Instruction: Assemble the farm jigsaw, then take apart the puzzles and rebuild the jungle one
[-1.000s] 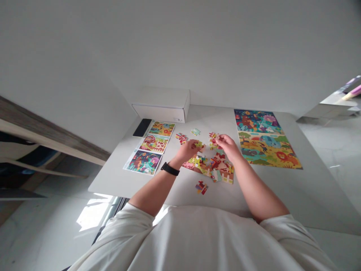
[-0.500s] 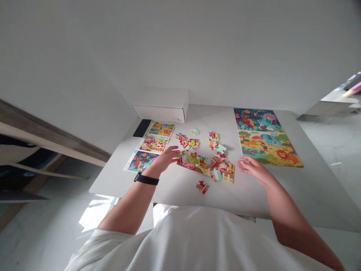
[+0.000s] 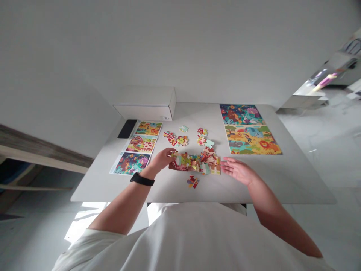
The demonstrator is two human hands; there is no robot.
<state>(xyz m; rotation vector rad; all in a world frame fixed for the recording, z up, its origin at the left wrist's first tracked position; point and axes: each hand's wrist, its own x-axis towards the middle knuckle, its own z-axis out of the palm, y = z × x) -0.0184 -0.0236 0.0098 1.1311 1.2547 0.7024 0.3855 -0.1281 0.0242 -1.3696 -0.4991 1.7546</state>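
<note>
The half-joined puzzle section [image 3: 194, 162] lies flat on the surface [image 3: 282, 177], bracketed by both hands. My left hand [image 3: 162, 159] has its fingers curled onto the section's left end; I cannot tell whether it pinches the edge or only rests there. My right hand [image 3: 237, 170] is spread flat and empty, fingertips just beside the right end.

The joints look loose and uneven, so I judge that any squeeze from both ends could buckle the section and pop pieces out. A stray piece [image 3: 192, 181] lies on the near side of the hands, close to the surface's front edge, where a forearm could sweep it off. Loose pieces [image 3: 180, 139] beyond the left hand could get scattered too. The finished puzzles [image 3: 248, 130] lie beyond the right hand.
</note>
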